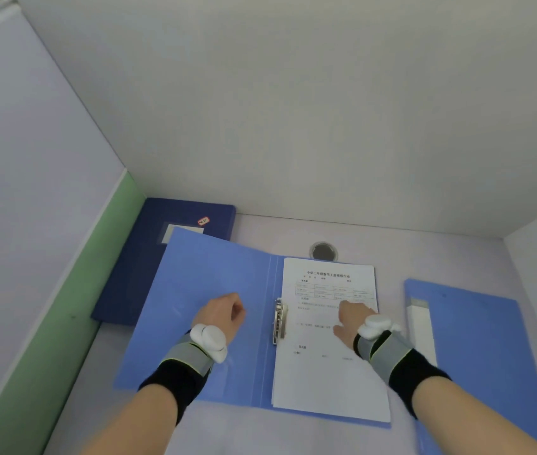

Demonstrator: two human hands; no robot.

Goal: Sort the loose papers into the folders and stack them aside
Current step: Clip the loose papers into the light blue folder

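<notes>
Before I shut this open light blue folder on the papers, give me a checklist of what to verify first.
1. White printed paper stack lies in the right half of the open light blue plastic folder: ok.
2. Silver metal spine clip clamped on the sheets: cannot tell.
3. Left hand clear of the left cover: not ok, it rests there, fingers curled.
4. Right hand clear of the papers: not ok, it presses them.
5. Left cover free of the dark blue box file: not ok, it overlaps its corner.
</notes>
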